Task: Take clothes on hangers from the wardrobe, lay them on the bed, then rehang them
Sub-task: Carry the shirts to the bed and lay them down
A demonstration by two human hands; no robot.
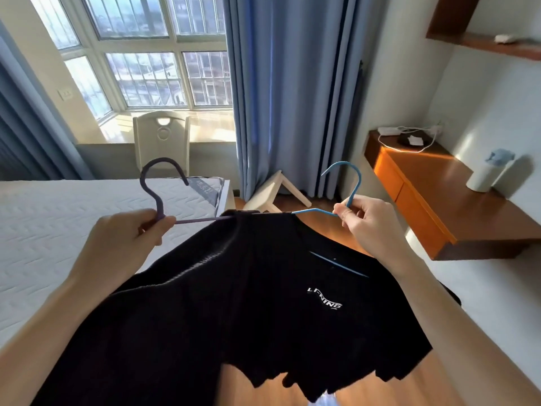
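Bed (44, 230): left of frame.
Left hand (126, 232): pinches purple hanger (164, 161).
Right hand (363, 221): pinches blue hanger (354, 193).
Clothes (234, 303): probably light, limp; keep your grip at the hanger necks.

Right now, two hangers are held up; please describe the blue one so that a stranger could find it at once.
Start at the long blue curtain in the middle and look down its right edge. There the right hand pinches a thin blue hanger carrying a black shirt. Unlike the thicker purple hanger in the left hand, it is light blue.
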